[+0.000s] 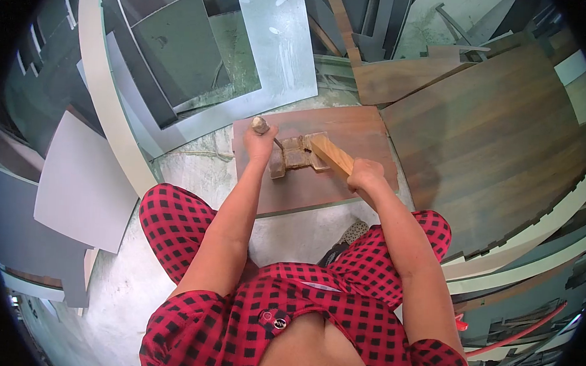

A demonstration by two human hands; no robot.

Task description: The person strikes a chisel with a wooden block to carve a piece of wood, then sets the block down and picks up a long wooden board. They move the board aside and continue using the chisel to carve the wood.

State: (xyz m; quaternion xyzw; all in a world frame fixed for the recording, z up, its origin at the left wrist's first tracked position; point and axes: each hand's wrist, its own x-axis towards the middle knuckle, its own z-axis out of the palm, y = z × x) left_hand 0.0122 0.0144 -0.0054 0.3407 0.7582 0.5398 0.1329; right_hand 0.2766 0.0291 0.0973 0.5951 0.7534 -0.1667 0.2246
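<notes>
My left hand [260, 145] is wrapped round the handle of a chisel [259, 125], its rounded butt showing above my fist. The thin metal shank slants down to the right, its tip close to the left part of a brown, notched wooden workpiece [297, 159]. That piece lies on a reddish-brown board [332, 192] on the floor. In my right hand [366, 175] is a squared length of light wood [332, 156], gripped near its lower end. Its far end overlaps the workpiece's right part in this view.
A large dark wood panel [480, 146] lies to the right, beside stacked strips. At the upper left stands a pale frame-shaped panel [280, 43] among grey sheets. White board [84, 182] leans at the left. My knees, in red checked cloth [175, 213], flank the board.
</notes>
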